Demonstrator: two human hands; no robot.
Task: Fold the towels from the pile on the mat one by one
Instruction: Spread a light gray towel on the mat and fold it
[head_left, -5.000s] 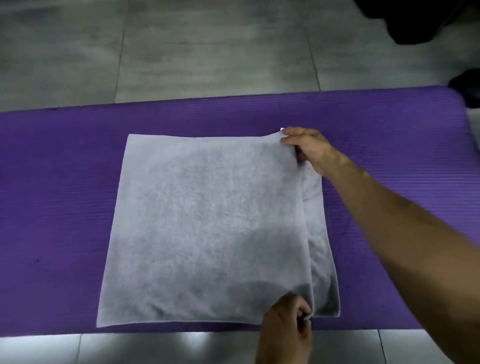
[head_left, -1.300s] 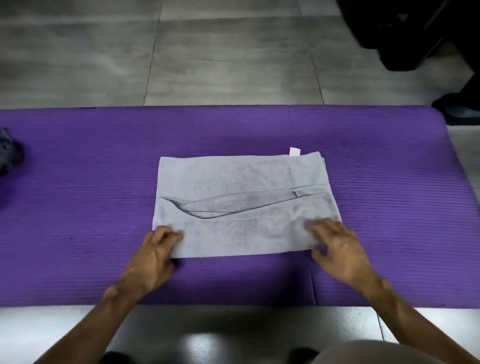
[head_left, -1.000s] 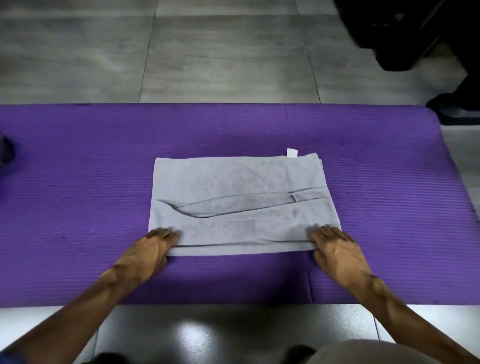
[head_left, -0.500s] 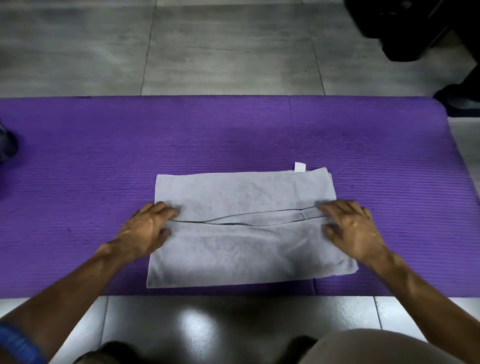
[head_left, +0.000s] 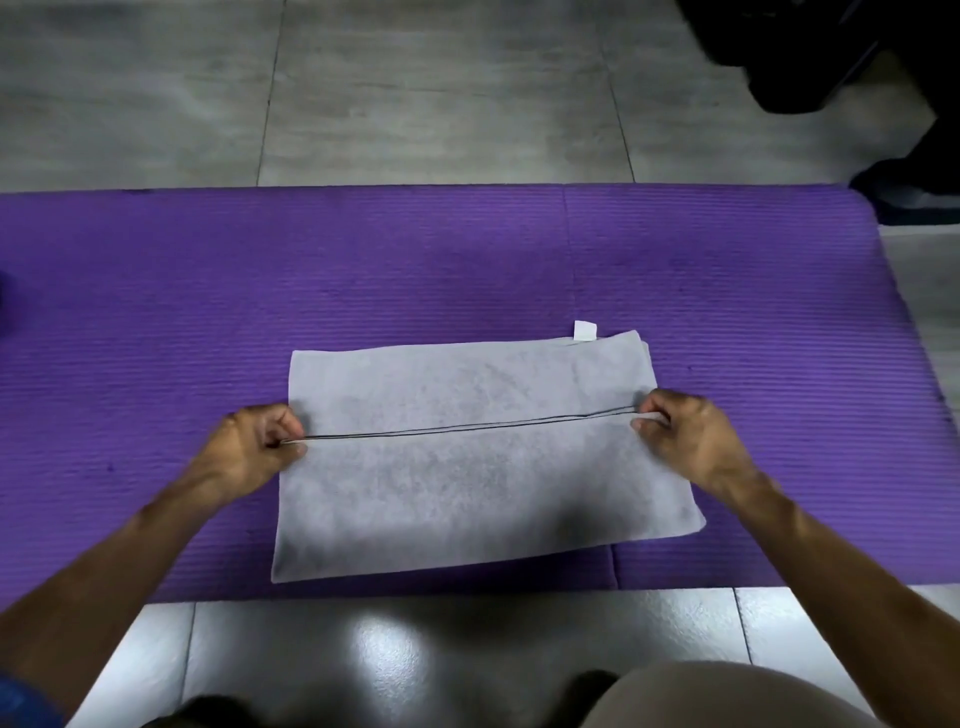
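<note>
At the far left edge of the frame a dark blurred shape sits on the purple mat (head_left: 156, 312), cut off so that I cannot tell what it is. Left of centre, the left hand (head_left: 249, 452) pinches the left end of a fold edge of the grey towel (head_left: 467, 493), which lies flat in the middle of the mat, near its lower border. A white tag (head_left: 585, 330) sticks out at the towel's upper right. Right of centre, the right hand (head_left: 691, 441) pinches the other end of that edge. The towel looks light, soft and limp, likely to sag between grips, so holding both ends seems best. At the upper right, dark objects on the tiled floor (head_left: 415, 93) are cropped and unclear
</note>
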